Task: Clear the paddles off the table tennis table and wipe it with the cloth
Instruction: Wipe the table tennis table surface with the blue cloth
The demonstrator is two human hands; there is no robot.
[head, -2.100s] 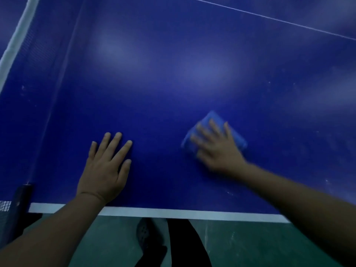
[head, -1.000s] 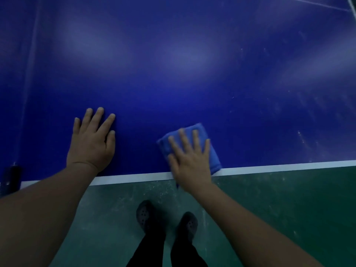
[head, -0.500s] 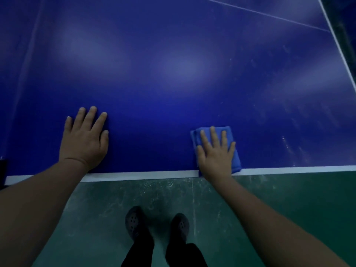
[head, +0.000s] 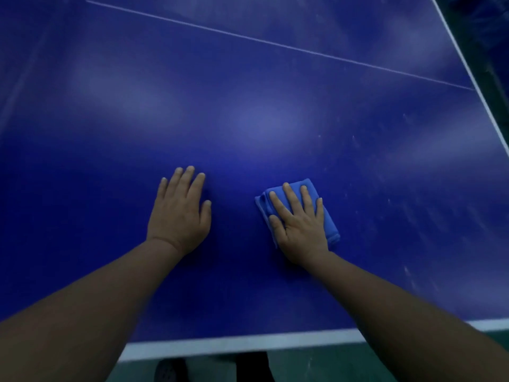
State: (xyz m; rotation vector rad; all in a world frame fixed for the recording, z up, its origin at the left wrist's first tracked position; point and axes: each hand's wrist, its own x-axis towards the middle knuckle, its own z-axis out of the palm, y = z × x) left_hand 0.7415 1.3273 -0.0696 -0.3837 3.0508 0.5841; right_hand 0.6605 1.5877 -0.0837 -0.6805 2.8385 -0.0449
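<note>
A folded blue cloth lies on the dark blue table tennis table, a little right of centre. My right hand presses flat on the cloth with straight, spread fingers. My left hand rests flat on the bare table surface to the left of it, fingers straight. No paddle is in view.
The table's white near edge runs along the bottom, with green floor and my shoes below it. A thin white centre line crosses the far part. The table's right edge slants down the upper right. Faint dusty streaks mark the right side.
Both hands have moved away from the near edge toward the middle of the table. The right hand slid the cloth forward with it.
</note>
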